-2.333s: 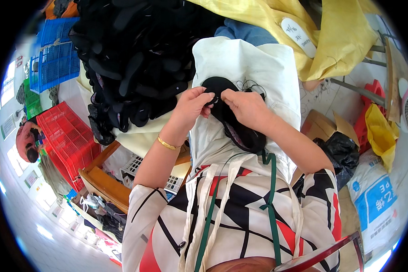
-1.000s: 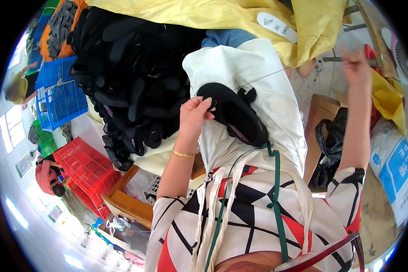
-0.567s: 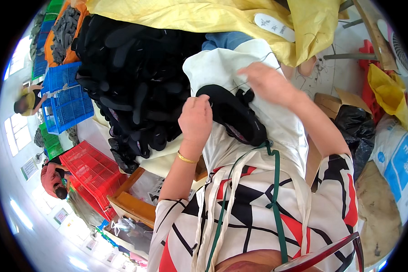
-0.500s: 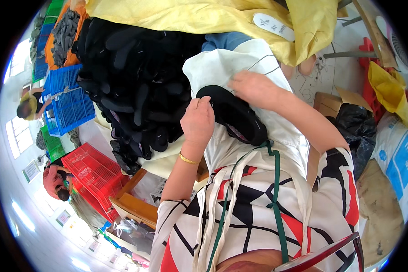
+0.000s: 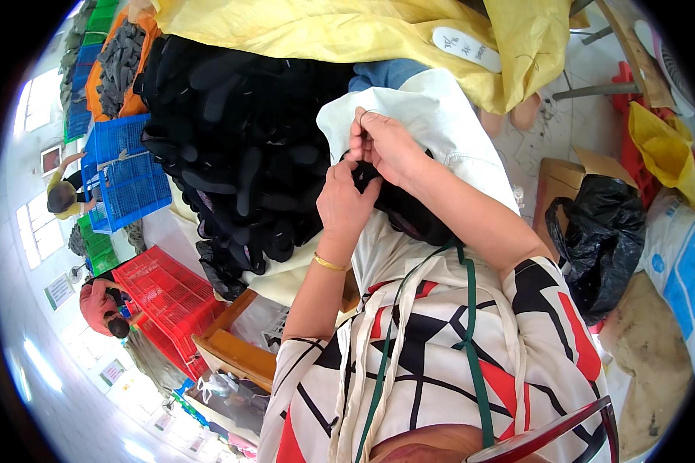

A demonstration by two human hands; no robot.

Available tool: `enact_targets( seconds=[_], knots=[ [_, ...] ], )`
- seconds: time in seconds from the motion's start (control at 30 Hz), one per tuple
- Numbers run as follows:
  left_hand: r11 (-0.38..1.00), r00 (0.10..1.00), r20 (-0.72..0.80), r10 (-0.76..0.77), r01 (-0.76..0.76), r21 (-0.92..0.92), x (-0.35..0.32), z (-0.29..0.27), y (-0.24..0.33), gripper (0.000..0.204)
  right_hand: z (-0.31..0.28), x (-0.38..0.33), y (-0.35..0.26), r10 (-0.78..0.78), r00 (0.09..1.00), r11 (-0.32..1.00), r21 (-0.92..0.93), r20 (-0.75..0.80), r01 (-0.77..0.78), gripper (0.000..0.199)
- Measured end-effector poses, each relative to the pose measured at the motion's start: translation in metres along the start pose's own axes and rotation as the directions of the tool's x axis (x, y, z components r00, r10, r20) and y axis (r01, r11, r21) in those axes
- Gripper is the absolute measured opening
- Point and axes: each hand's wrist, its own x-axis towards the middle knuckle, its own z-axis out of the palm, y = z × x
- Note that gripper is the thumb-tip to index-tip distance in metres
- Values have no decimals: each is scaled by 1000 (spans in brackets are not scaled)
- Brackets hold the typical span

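A black cloth shoe rests on the white apron over my lap, partly covered by my hands and right forearm. My left hand is closed on the shoe's far end, its thumb lying against the dark fabric. Close above it, my right hand is pinched, fingertips together just beyond the left fingers. Whatever those right fingertips hold is too small to make out.
To the left lies a large heap of black shoes. Beyond it stand blue crates and red crates, with two people near them. Yellow sheeting spans the far side. A black plastic bag and cardboard box are at right.
My right hand has come left from beside the shoe to above my left hand, its fingers now pinched. The left hand still grips the shoe. Dark thread seen over the apron no longer shows.
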Motion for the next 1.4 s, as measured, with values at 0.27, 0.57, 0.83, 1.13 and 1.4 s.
enact_targets(
  seconds=[0.27,0.57,0.83,1.13,1.4],
  knots=[
    [942,935,-129,331,-336,-18,19,-24,-3,30,13,-59,-39,-211,960,977,46,184,206,23],
    [746,746,10,665,-665,-12,18,-40,7,34,-11,-125,-12,-266,952,963,89,151,255,23],
    [857,829,271,490,-400,-326,-34,18,0,36,-44,-165,20,-89,978,946,-290,188,142,28],
    [836,937,206,282,-135,-532,-30,-37,35,10,-59,-157,-33,-680,328,-302,-657,656,691,10],
    [889,795,604,54,237,-391,-42,-19,64,36,-52,-184,-30,-456,109,-668,-420,883,614,19]
  ],
)
